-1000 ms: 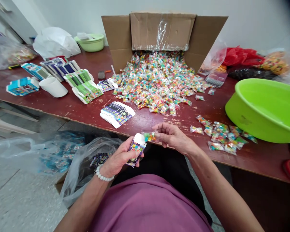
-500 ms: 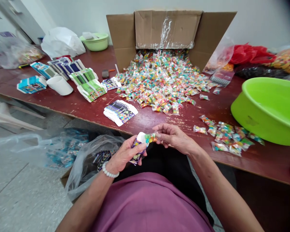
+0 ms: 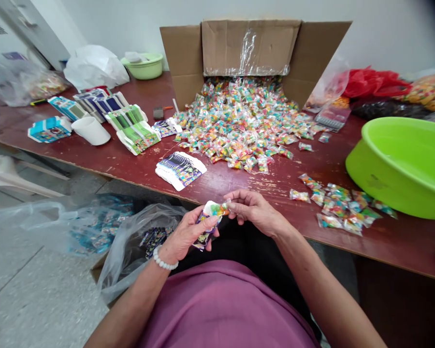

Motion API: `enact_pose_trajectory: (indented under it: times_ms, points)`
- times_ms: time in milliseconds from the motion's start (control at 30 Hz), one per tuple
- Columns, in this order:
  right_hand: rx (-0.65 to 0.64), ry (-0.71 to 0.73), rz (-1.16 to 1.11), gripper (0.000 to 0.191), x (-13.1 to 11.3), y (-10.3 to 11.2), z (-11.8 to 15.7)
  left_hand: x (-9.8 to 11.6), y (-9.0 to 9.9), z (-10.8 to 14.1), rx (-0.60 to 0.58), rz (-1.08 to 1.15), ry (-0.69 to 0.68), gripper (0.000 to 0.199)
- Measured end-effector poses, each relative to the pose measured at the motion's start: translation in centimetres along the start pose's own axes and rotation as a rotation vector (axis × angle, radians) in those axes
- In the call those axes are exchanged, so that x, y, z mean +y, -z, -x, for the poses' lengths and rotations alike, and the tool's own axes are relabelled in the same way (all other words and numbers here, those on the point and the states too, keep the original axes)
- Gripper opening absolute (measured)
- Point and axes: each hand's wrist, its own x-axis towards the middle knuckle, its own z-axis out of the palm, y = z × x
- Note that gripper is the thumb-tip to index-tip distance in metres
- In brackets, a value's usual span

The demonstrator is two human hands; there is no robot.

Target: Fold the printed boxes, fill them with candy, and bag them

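Note:
My left hand (image 3: 192,233) is closed around a small purple printed candy box (image 3: 205,234), its white top flap raised. Between the thumb and fingers of my right hand (image 3: 253,210) is the end of a clear packet of coloured candies (image 3: 220,209), whose other end sits at the box's opening. On the table just beyond lies a fanned stack of flat purple boxes (image 3: 181,169). Behind that, a large heap of candy packets (image 3: 242,123) spills from an opened cardboard box (image 3: 252,48).
A big green basin (image 3: 395,169) stands at the right, with loose packets (image 3: 340,205) beside it. Green cartons (image 3: 132,128), a white cup (image 3: 91,130) and blue cartons (image 3: 50,129) occupy the left. Below the table edge, a plastic-lined box (image 3: 130,251) holds dark purple packs.
My right hand has moved left toward the box, and the candy packet sits further into the opening. My left hand keeps its hold on the box.

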Motion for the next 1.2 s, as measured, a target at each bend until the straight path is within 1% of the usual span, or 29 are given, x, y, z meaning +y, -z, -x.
enact_pose_trajectory:
  times_ms: [133, 233, 367, 467, 533, 567, 633, 667, 700, 733, 800, 867, 933, 1000, 1100, 1133, 1200]
  points:
    - [0.044, 0.028, 0.021, 0.033, 0.0, -0.1, -0.2, 0.3, -0.1, 0.1, -0.006, -0.034, -0.007, 0.041]
    - [0.057, 0.065, 0.113, 0.026, -0.3, -0.1, -0.1, 0.4, -0.3, 0.3, 0.001, -0.078, -0.02, 0.042]
    - [0.038, 0.136, 0.24, 0.018, -0.6, -0.2, -0.3, 0.5, -0.4, 0.4, 0.008, -0.133, -0.03, 0.046]
    - [-0.034, 0.195, 0.319, 0.013, -0.7, -0.7, -0.5, 0.2, -0.4, 0.1, -0.02, -0.113, -0.031, 0.049]
    - [-0.077, 0.203, 0.28, 0.015, -0.6, -0.9, -0.7, -0.1, -0.4, -0.3, -0.024, 0.015, -0.01, 0.049]
    - [-0.053, 0.202, 0.229, 0.017, -0.5, -1.0, -0.7, -0.2, -0.3, -0.5, -0.019, 0.097, 0.009, 0.052]
    - [0.076, 0.19, 0.123, 0.022, -0.2, -0.9, -0.7, -0.5, -0.2, -0.8, 0.008, 0.246, 0.036, 0.059]
    - [0.138, 0.175, 0.083, 0.025, 0.0, -0.9, -0.6, -0.6, -0.2, -0.9, 0.026, 0.295, 0.039, 0.059]
    - [0.164, 0.15, 0.055, 0.029, 0.3, -0.9, -0.5, -0.7, -0.2, -1.0, 0.043, 0.323, 0.034, 0.057]
    - [0.15, 0.119, 0.039, 0.034, 0.6, -0.9, -0.5, -0.9, -0.2, -1.0, 0.06, 0.333, 0.02, 0.054]
    - [0.054, 0.062, 0.007, 0.039, 1.4, -1.1, -0.3, -1.1, -0.4, -1.0, 0.086, 0.323, -0.021, 0.048]
    - [-0.005, 0.049, -0.024, 0.038, 1.9, -1.7, -0.2, -1.4, -0.6, -1.0, 0.12, 0.297, -0.071, 0.044]
    - [0.007, 0.083, -0.044, 0.035, 2.2, -2.4, -0.2, -1.5, -0.9, -0.9, 0.17, 0.277, -0.102, 0.043]
    - [0.052, 0.139, -0.002, 0.032, 2.2, -3.2, -0.1, -1.6, -1.1, -0.9, 0.211, 0.267, -0.103, 0.041]
    - [0.083, 0.192, 0.046, 0.031, 1.9, -3.9, -0.2, -1.5, -1.2, -1.0, 0.24, 0.278, -0.092, 0.038]
    - [0.074, 0.183, 0.026, 0.031, 1.9, -4.0, -0.2, -1.5, -1.2, -1.0, 0.241, 0.283, -0.093, 0.037]
    - [0.041, 0.118, -0.049, 0.034, 1.8, -3.9, -0.4, -1.4, -1.2, -1.1, 0.228, 0.277, -0.093, 0.037]
